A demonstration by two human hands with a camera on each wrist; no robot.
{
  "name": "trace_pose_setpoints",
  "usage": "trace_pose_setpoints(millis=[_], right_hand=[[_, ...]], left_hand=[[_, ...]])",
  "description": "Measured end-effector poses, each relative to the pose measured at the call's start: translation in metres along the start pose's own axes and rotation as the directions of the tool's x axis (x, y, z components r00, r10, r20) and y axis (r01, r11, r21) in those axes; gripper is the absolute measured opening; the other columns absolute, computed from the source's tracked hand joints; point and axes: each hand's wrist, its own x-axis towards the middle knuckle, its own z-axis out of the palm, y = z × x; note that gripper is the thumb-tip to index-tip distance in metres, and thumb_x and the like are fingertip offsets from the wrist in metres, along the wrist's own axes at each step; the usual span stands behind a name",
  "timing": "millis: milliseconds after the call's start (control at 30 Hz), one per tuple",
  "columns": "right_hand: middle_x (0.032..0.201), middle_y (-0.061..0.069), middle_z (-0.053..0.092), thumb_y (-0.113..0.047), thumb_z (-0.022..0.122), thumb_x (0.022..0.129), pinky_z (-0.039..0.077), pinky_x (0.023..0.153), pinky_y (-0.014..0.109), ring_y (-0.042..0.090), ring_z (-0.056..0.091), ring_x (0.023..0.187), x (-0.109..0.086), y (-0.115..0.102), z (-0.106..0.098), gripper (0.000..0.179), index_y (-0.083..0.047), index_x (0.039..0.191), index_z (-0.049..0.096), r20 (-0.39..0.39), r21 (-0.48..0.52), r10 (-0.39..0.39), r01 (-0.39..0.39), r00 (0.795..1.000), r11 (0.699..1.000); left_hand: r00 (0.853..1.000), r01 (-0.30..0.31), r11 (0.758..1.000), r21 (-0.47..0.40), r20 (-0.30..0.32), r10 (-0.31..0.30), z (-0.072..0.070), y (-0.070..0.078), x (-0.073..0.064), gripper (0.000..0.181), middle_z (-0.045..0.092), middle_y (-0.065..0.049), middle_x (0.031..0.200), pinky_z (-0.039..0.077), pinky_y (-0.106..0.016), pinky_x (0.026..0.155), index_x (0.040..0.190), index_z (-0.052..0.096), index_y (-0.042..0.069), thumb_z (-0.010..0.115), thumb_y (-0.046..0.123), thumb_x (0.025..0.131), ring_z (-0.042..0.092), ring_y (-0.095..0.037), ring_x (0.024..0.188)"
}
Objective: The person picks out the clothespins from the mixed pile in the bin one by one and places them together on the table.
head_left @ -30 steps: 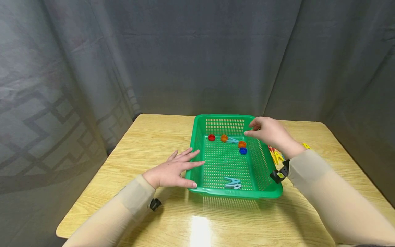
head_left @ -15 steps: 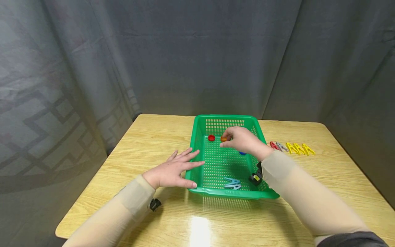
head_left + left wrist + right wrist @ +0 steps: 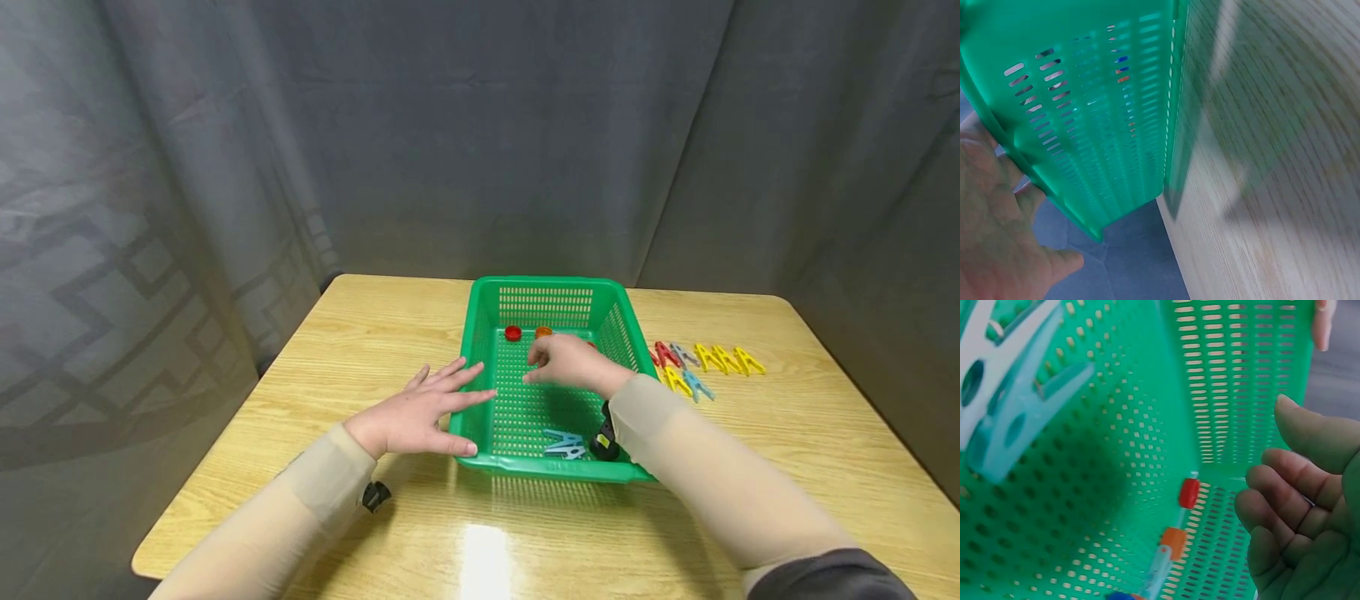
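My left hand (image 3: 427, 412) lies with spread fingers over the left rim of a green plastic basket (image 3: 551, 469). Inside the basket, my right hand (image 3: 570, 362) hovers above the floor, its fingers loosely bent, thumb apart and nothing between them. Near the back sit a red cap (image 3: 513, 333) and an orange cap (image 3: 543, 332). A light blue clothespin (image 3: 1159, 572) lies by the orange cap in the right wrist view, with a blue cap (image 3: 1121, 596) at that view's lower edge. Two pale blue clothespins (image 3: 564, 444) lie near the basket's front wall.
Right of the basket, on the wooden table (image 3: 360, 350), lie red clothespins (image 3: 666, 354), a grey one, several yellow clothespins (image 3: 726, 361) and a light blue clothespin (image 3: 698, 385). A grey curtain (image 3: 480, 150) hangs behind the table.
My right hand has moved left from the basket's right rim to the orange cap at the back, then a little toward the front. My left hand has stayed put.
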Motion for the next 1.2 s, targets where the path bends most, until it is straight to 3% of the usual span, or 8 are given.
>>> trace_pose_setpoints(millis=[267,500,733,933,1200], right_hand=[[0.089,0.0,0.062,-0.026,0.076,0.084,0.048,0.067,0.033,0.016,0.055,0.078,0.001,0.005,0.01,0.023,-0.01,0.096,0.067,0.149,-0.012,0.01,-0.009,0.989,1.0],[0.077,-0.001,0.059,-0.027,0.077,0.083,0.041,0.057,0.029,0.014,0.047,0.065,0.0,0.008,0.016,0.019,-0.013,0.079,0.064,0.295,-0.087,0.039,-0.013,0.955,0.996],[0.077,-0.002,0.06,-0.026,0.079,0.081,0.043,0.059,0.028,0.013,0.048,0.067,0.0,0.01,0.02,0.019,-0.012,0.077,0.065,0.35,-0.15,0.058,-0.005,0.935,0.989],[0.075,-0.002,0.058,-0.024,0.079,0.08,0.041,0.059,0.029,0.014,0.048,0.066,0.001,0.009,0.026,0.02,-0.013,0.076,0.064,0.37,-0.202,0.077,0.0,0.926,0.979],[0.073,0.003,0.06,0.005,0.062,0.077,0.042,0.055,0.028,0.015,0.051,0.061,0.001,0.008,0.026,0.014,-0.009,0.078,0.062,0.382,-0.161,0.079,-0.017,0.921,0.987]], left_hand=[[1.0,0.001,1.0,-0.021,0.0,-0.001,-0.001,0.001,-0.001,0.075,-0.001,0.013,0.16,-0.001,-0.063,0.11,0.151,0.03,0.037,0.058,0.063,0.086,-0.008,-0.014,0.146],[1.0,-0.007,1.0,-0.01,-0.004,0.007,-0.001,0.001,-0.001,0.077,-0.001,0.012,0.16,0.001,-0.064,0.11,0.151,0.03,0.037,0.054,0.067,0.085,-0.008,-0.015,0.146],[1.0,-0.013,1.0,-0.015,-0.011,0.013,0.0,0.0,0.0,0.075,0.0,0.011,0.16,0.001,-0.064,0.11,0.151,0.031,0.034,0.06,0.06,0.086,-0.007,-0.016,0.147],[1.0,-0.018,1.0,-0.016,-0.01,0.018,0.0,0.0,-0.001,0.078,0.0,0.011,0.161,0.001,-0.063,0.11,0.151,0.031,0.034,0.055,0.067,0.085,-0.007,-0.016,0.147],[1.0,-0.015,1.0,-0.022,-0.005,0.015,0.0,0.0,-0.001,0.076,0.0,0.011,0.16,0.0,-0.062,0.111,0.151,0.03,0.036,0.057,0.064,0.085,-0.007,-0.015,0.146]])
